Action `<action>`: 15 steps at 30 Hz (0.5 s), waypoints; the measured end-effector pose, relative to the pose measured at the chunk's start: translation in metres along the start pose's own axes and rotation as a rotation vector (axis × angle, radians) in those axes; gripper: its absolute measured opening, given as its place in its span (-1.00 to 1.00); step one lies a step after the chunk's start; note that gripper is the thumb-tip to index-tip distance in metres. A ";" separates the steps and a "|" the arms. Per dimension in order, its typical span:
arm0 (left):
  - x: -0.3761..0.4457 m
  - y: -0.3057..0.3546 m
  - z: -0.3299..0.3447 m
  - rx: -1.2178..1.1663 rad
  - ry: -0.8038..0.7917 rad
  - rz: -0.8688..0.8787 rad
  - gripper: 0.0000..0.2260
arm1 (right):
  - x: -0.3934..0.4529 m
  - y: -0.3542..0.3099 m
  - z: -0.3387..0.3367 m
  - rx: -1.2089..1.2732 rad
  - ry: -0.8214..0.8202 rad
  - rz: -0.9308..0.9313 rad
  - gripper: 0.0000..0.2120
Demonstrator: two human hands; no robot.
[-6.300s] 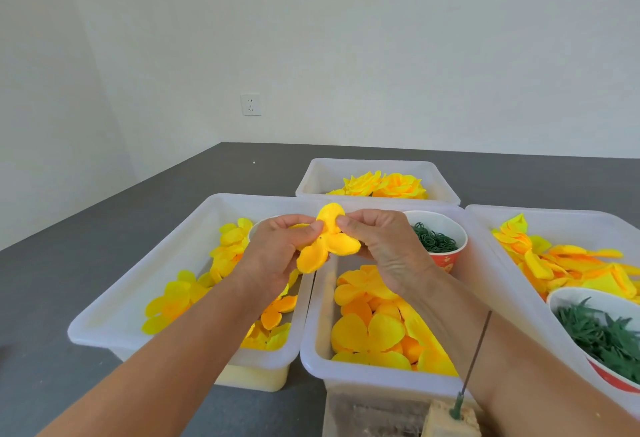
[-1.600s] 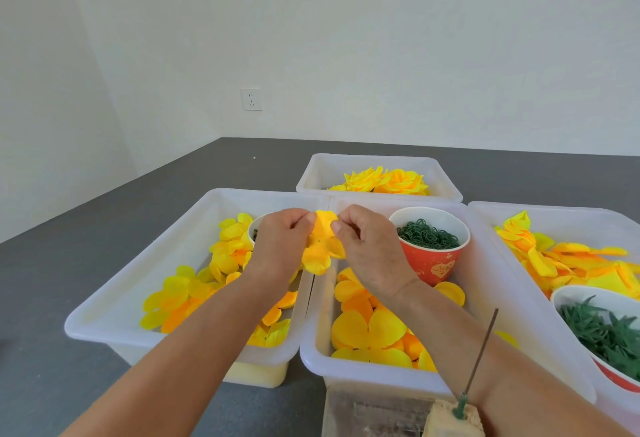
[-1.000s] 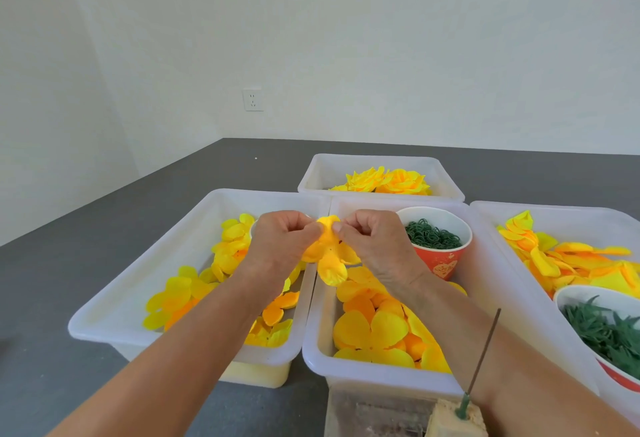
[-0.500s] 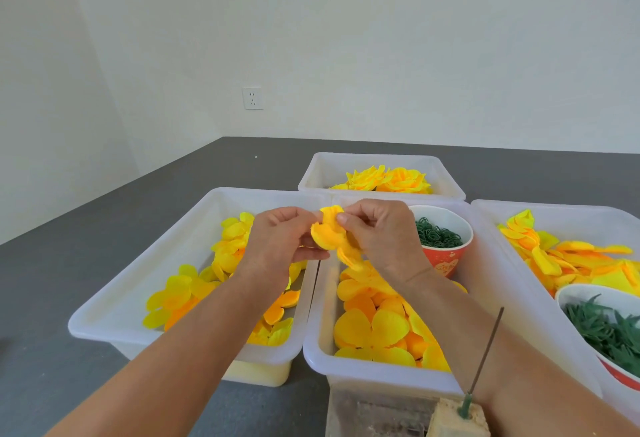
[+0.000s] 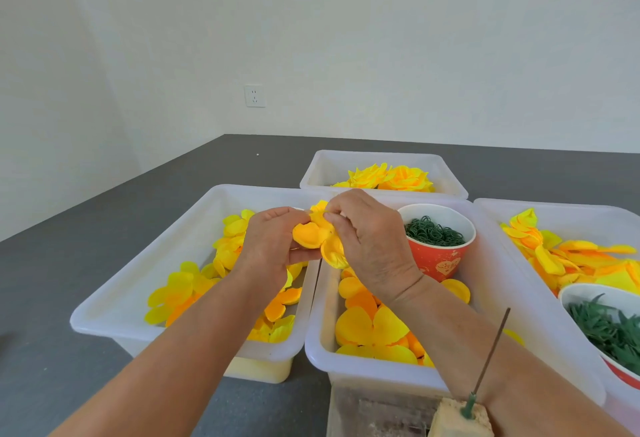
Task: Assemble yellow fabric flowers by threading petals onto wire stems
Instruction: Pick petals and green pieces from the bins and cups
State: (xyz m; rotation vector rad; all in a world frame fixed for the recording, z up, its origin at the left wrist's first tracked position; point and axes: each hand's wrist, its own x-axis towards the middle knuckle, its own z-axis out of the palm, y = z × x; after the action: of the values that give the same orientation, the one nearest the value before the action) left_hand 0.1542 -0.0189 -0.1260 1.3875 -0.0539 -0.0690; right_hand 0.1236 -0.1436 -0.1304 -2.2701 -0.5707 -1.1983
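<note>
Head view: I hold a petal cluster [image 5: 317,237] above the seam between the left bin [image 5: 114,312] and the centre bin [image 5: 320,350], both on the table [image 5: 69,263]. My left hand [image 5: 273,246] pinches it from 9 o'clock; my right hand [image 5: 367,239] pinches it from 3 o'clock. I judge the step as separating or shaping petals before threading. The wire stem [image 5: 490,357] stands in a foam block [image 5: 450,419] at 5 o'clock, untouched. Next move: carry the cluster there and centre its hole on the tip.
</note>
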 end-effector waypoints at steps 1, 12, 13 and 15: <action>0.000 0.000 -0.001 0.004 -0.016 -0.001 -0.88 | 0.000 0.000 0.000 0.065 -0.019 0.091 -0.93; 0.002 0.002 -0.008 0.106 -0.068 -0.023 -0.80 | -0.002 -0.001 0.000 0.445 -0.120 0.348 -0.83; 0.003 0.002 -0.008 0.100 -0.029 -0.009 -0.82 | -0.001 -0.001 0.000 0.467 -0.125 0.327 -0.83; 0.005 0.002 -0.008 0.117 0.077 0.047 -0.86 | 0.000 -0.001 -0.001 0.535 -0.122 0.312 -0.86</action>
State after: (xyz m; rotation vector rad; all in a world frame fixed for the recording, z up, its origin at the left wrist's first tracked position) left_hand 0.1595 -0.0111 -0.1257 1.5036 -0.0265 0.0277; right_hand 0.1224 -0.1429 -0.1299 -1.8877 -0.4864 -0.6599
